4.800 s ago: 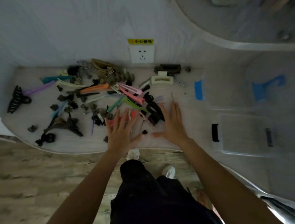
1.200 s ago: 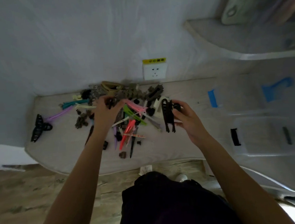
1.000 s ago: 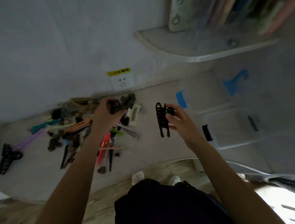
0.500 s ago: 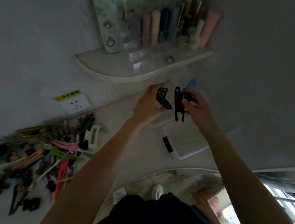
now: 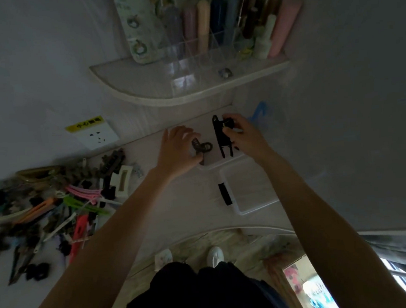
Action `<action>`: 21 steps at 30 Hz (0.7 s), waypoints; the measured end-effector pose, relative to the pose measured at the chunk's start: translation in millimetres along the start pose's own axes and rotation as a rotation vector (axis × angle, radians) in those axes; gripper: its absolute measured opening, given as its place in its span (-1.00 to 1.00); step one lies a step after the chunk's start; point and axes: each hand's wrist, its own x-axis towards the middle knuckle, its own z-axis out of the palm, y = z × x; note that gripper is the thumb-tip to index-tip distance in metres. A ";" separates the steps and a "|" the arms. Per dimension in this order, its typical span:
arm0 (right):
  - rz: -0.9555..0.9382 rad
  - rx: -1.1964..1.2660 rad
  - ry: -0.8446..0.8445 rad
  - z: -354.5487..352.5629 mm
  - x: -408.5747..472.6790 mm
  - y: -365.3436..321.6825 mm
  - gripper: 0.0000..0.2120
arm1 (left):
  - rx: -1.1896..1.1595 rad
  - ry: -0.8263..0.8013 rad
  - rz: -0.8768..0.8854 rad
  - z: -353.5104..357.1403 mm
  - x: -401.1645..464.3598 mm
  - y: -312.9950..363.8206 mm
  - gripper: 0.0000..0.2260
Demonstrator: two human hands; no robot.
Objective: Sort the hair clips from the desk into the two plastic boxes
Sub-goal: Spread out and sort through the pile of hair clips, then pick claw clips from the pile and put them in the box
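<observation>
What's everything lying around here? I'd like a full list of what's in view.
Hair clips pile: many, mixed colours, desk left.
Black claw clip: one, right hand pinches it above the far box.
Dark small clip: one, in left hand's fingers.
Far box: one, clear, mostly hidden by hands.
Near box: one, clear, black latch.
Wall socket: one, white, yellow label.
Shelf: one, holding bottles.
Left hand; right hand.
</observation>
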 end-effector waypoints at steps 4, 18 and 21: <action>0.049 -0.163 -0.060 10.1 18.2 -1.7 -0.63 | -0.119 0.117 -0.099 4.5 -20.6 -11.9 -0.44; -0.366 -0.319 0.123 83.7 -54.5 -11.8 -0.76 | -0.405 0.336 -0.224 -16.6 -79.7 -34.9 -0.67; -0.446 -0.382 -0.118 139.3 -67.2 -24.3 -0.73 | -0.361 0.461 -0.381 -27.5 -135.1 -75.1 -0.70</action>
